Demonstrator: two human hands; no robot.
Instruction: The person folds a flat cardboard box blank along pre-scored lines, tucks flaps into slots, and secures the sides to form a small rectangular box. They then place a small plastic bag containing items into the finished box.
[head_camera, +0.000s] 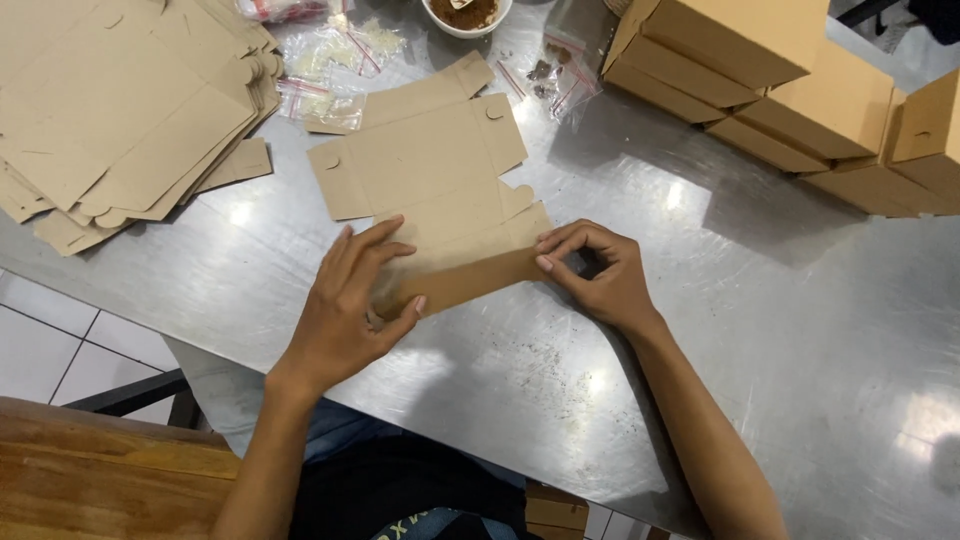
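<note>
A flat brown cardboard box blank (425, 165) lies on the steel table (760, 330), its near flap folded up toward me. My left hand (352, 300) presses on the left part of that flap, thumb under its front edge and fingers spread on top. At the flap's right end, the fingertips of my right hand (592, 272) pinch the cardboard. Both forearms reach in from the bottom.
A stack of unfolded box blanks (120, 105) fills the far left. Several folded brown boxes (790, 85) stand at the far right. Small clear zip bags (335, 70) and a white bowl of brown powder (465, 14) sit at the back. A wooden bench (90, 470) is lower left.
</note>
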